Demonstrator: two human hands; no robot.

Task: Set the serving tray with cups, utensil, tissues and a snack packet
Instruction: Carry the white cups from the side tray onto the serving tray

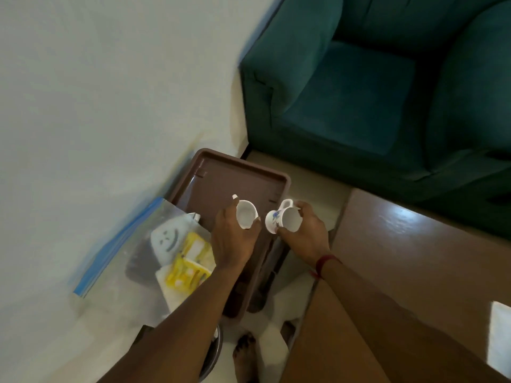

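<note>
We hold one white cup in each of our hands above the brown tray [221,175]. Left hand [233,241]: fingers wrapped on a plain cup [246,214], its mouth tipped toward us. Right hand [307,236]: gripping a flower-printed cup [282,221], handle at 12 o'clock. The two cups sit just beside each other, apart. At 9 o'clock of the tray lies a clear zip bag [143,244] holding a yellow snack packet [188,269] and white tissues [172,295]. A teal sofa [387,92] stands at 1 o'clock.
</note>
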